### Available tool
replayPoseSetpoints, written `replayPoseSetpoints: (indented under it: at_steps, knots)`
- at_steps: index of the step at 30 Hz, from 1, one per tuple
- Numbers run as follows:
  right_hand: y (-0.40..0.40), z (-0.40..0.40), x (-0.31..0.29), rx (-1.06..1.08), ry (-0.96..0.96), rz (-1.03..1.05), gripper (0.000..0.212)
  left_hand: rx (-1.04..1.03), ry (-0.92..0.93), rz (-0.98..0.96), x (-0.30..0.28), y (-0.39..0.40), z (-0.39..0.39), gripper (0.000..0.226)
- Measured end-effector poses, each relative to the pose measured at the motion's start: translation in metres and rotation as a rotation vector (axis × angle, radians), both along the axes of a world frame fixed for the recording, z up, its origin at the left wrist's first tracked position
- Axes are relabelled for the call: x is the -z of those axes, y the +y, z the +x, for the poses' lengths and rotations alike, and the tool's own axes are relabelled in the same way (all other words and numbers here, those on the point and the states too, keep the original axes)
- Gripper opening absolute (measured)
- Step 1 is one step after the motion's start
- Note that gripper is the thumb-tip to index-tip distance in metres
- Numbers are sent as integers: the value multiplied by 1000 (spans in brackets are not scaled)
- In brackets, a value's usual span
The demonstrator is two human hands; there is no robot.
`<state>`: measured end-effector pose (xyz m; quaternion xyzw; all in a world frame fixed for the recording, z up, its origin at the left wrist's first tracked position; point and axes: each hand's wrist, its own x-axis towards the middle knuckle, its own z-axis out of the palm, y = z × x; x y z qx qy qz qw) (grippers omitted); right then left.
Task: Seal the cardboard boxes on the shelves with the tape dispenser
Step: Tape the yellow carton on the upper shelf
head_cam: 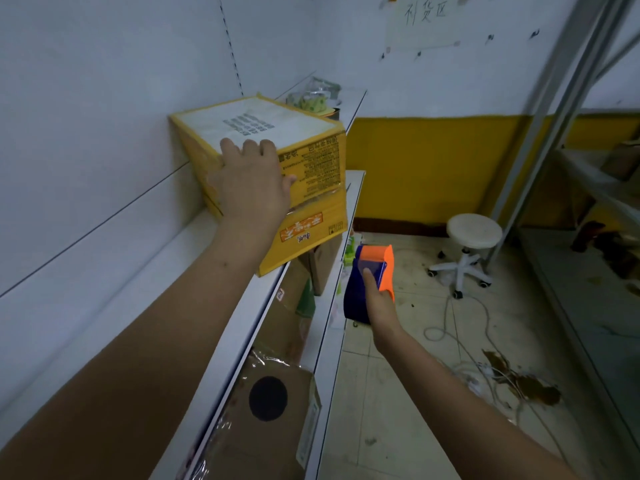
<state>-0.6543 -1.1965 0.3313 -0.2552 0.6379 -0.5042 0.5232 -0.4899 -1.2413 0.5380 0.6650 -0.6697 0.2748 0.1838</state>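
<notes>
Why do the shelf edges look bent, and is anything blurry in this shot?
Head view: the wide-angle lens bows the shelf edges and stretches the forearms near the frame's border; the yellow cardboard box and the tape dispenser look slightly soft; the light is dim and even, with glare only on the plastic-wrapped box below.

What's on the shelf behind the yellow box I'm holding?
Behind the yellow box, gripped by the left hand, lie a clear bag of greenish rolls and a dark round container. The box covers whatever sits directly behind it.
</notes>
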Motion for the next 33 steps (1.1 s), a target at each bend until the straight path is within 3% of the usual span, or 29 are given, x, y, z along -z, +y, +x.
replayPoseSetpoints:
  at_steps: [3,7,8,11,15,20,22,26,28,30,33]
  knots:
    - [9,-14,-12,-36,-51,-68,63,141,-88,51,-13,-10,-12,50]
    - [19,-27,-36,-64,-70,-112,51,539,283,182,-35,-25,12,41]
    - [21,-31,-38,-64,-44,-125,51,589,293,234,-37,-28,21,45]
    - [26,-40,-41,-45,61,-174,42,520,134,277,-28,-41,46,67]
    - [36,-51,-45,-18,132,-154,41,465,156,150,-11,-50,42,71]
    - [48,-64,-61,-62,-18,-70,47,389,-8,68,-8,-52,-1,84]
    - [53,-68,-70,-98,-27,-95,46,411,-18,73,-9,-56,-18,81]
    - [58,-70,-89,-174,-12,-100,46,711,92,205,-17,-70,-31,54]
    - [58,-70,-97,-205,28,-101,47,765,45,225,-15,-75,-33,46]
    - [57,-70,-105,-213,65,-113,43,643,-45,126,-11,-84,-32,45]
    - [57,-69,-113,-211,100,-116,43,365,49,81,-15,-97,-14,47]
